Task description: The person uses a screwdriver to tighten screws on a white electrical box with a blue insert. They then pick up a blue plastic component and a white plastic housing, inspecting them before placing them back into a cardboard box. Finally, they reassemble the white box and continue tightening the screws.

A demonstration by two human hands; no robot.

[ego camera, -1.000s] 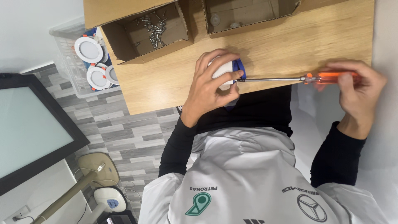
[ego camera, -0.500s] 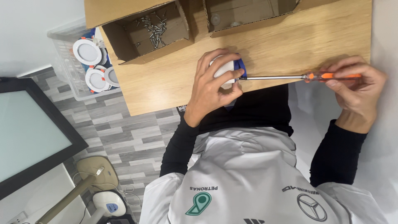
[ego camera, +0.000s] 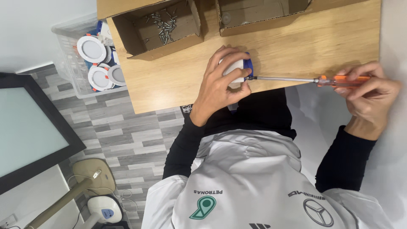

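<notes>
head view, now: our left hand [ego camera: 220, 85] is closed around a small white and blue fixture [ego camera: 238, 70], pressing it against the near edge of the wooden table [ego camera: 296, 46]. our right hand [ego camera: 369, 95] is wrapped around the orange handle of a long screwdriver [ego camera: 313, 79], whose steel shaft runs level to the blue side of the fixture and touches it there.

compared with the view of a second ago, very little has shifted. the right hand has rolled a little around the handle, so the fingers now lie further over the orange grip and hide more of it, while the shaft meets the fixture at the same spot. the left hand's hold looks unchanged and the fixture has not moved along the table edge. we read that as a turning of the tool in place, with the tip staying seated; whether a screw sits under the tip we cannot tell, as the fingers cover that spot.

further back on the table stands an open cardboard box [ego camera: 127, 32] with loose screws [ego camera: 163, 27] inside, and a second cardboard box [ego camera: 263, 26] beside it. left of the table, a clear plastic bin [ego camera: 68, 46] holds round white fittings [ego camera: 91, 50].
</notes>
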